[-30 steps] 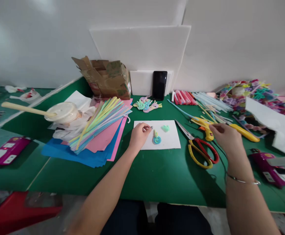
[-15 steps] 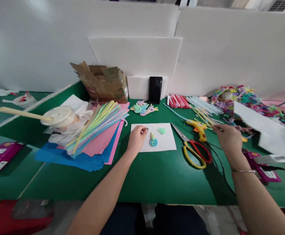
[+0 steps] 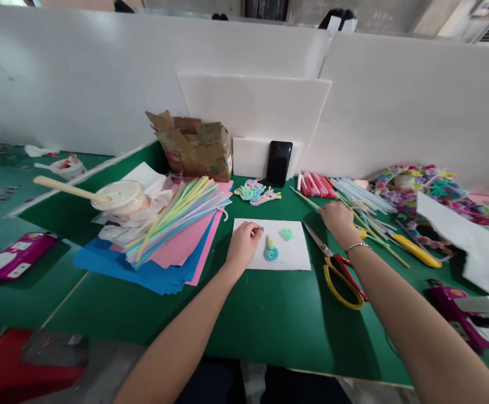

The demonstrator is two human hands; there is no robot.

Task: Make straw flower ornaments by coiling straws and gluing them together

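My left hand (image 3: 245, 245) rests at the left side of a white sheet (image 3: 295, 259), its thumb and fingers pinched together. Whatever the pinch holds, if anything, is too small to name. Beside it on the sheet lies a coiled blue pipe-cleaner shape (image 3: 271, 254) with a yellow upright piece, and right of that a small pale green piece (image 3: 286, 234). My right hand (image 3: 337, 220) is closed over the yellow glue gun (image 3: 361, 230), which it mostly covers. Its fingertips meet the end of a light blue fuzzy strip (image 3: 304, 198); the grip itself is hidden. Scissors (image 3: 337, 275) lie below, blades partly apart.
Pastel pipe cleaners (image 3: 181, 216) lie on coloured sheets at left, beside a lidded tub (image 3: 120, 199) with a stick. A cardboard box (image 3: 196, 148) and a black phone (image 3: 278, 163) stand behind. Red-pink sticks (image 3: 317, 185), colourful fuzzy flowers (image 3: 433, 188) and a purple device (image 3: 463, 320) are at right.
My right hand has moved left and away from me, from beside the yellow strips to over the glue gun. My left hand stays by the sheet. The whole view has shifted slightly.
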